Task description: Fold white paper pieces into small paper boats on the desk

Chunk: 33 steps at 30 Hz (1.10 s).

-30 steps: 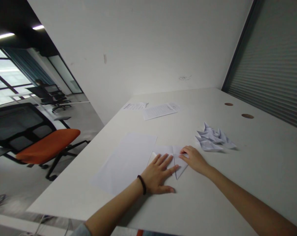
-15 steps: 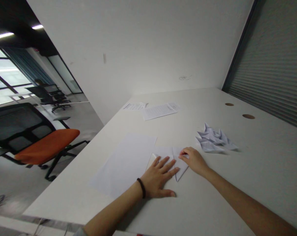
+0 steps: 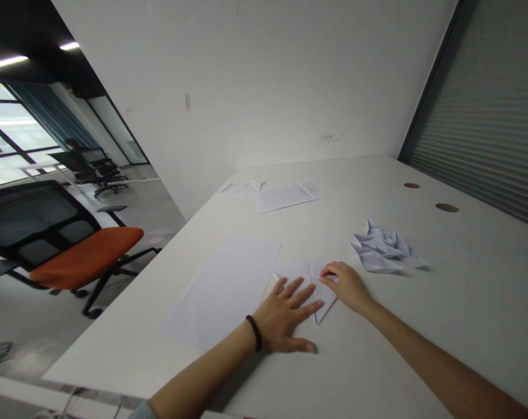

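A folded sheet of white paper point(image 3: 326, 300) lies on the white table point(image 3: 377, 361), with creases and a pointed corner toward me. My left hand point(image 3: 285, 314), a dark band at its wrist, rests flat on the folded paper with fingers spread and covers much of it. My right hand point(image 3: 344, 285) pinches the paper's right part between thumb and fingertips. Left of the hands lies a large flat blank sheet point(image 3: 224, 285). A cluster of folded white paper pieces with pointed tips point(image 3: 383, 247) sits beyond my right hand.
Printed sheets point(image 3: 285, 198) lie near the wall at the table's far end. Two round cable holes point(image 3: 447, 207) are at the right edge, below a slatted blind point(image 3: 486, 116). An orange-seated office chair point(image 3: 89, 256) stands on the floor at left.
The whole view has shifted slightly, so everything sits a little further right. Both hands keep nearly the same place on the folded paper.
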Motion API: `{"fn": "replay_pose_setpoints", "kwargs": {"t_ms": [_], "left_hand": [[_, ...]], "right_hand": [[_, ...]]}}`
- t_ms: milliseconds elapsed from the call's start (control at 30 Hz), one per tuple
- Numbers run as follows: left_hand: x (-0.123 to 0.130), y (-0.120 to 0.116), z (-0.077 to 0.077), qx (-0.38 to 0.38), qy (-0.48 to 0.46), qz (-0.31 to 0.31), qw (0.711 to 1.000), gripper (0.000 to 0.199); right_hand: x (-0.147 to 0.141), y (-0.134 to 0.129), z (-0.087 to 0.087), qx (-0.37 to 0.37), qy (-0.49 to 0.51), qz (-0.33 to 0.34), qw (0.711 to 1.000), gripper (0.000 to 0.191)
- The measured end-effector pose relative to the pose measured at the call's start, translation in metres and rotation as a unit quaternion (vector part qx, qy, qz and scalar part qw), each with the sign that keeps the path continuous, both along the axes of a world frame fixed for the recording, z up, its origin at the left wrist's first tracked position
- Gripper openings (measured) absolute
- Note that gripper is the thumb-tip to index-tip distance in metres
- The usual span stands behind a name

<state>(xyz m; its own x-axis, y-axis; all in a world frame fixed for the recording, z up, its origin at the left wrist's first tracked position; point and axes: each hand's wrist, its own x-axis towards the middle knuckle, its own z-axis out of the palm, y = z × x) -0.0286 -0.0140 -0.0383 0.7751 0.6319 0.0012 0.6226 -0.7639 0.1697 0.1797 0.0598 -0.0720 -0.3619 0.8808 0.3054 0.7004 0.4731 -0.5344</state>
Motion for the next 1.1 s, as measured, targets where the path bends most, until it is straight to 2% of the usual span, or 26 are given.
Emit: {"fn": "replay_pose_setpoints", "kwargs": {"t_ms": [133,200,333,500,733,933,1100], "left_hand": [[0.001,0.000,0.000,0.014,0.010,0.009,1.000,0.078],[0.002,0.000,0.000,0.022,0.011,0.008,1.000,0.078],[0.003,0.000,0.000,0.028,0.009,0.011,1.000,0.080],[0.005,-0.002,0.002,0.016,0.012,0.020,1.000,0.079],[0.006,-0.005,0.001,0.011,0.012,0.052,0.999,0.076],[0.005,-0.004,0.002,-0.006,0.028,0.042,0.999,0.084],[0.006,-0.005,-0.001,0.008,0.024,0.039,0.999,0.087]], "right_hand": [[-0.009,-0.011,0.003,0.106,-0.085,-0.033,0.990,0.020],[-0.012,-0.015,0.001,0.136,-0.107,0.013,0.985,0.030],[-0.012,-0.013,-0.005,0.085,-0.138,0.172,0.972,0.047],[-0.008,-0.006,-0.003,0.070,-0.173,0.230,0.955,0.051],[-0.008,-0.008,0.002,0.086,-0.190,0.225,0.952,0.044],[-0.009,-0.007,-0.003,0.083,-0.180,0.215,0.956,0.047],[-0.011,-0.006,-0.003,0.058,-0.174,0.209,0.961,0.052]]}}
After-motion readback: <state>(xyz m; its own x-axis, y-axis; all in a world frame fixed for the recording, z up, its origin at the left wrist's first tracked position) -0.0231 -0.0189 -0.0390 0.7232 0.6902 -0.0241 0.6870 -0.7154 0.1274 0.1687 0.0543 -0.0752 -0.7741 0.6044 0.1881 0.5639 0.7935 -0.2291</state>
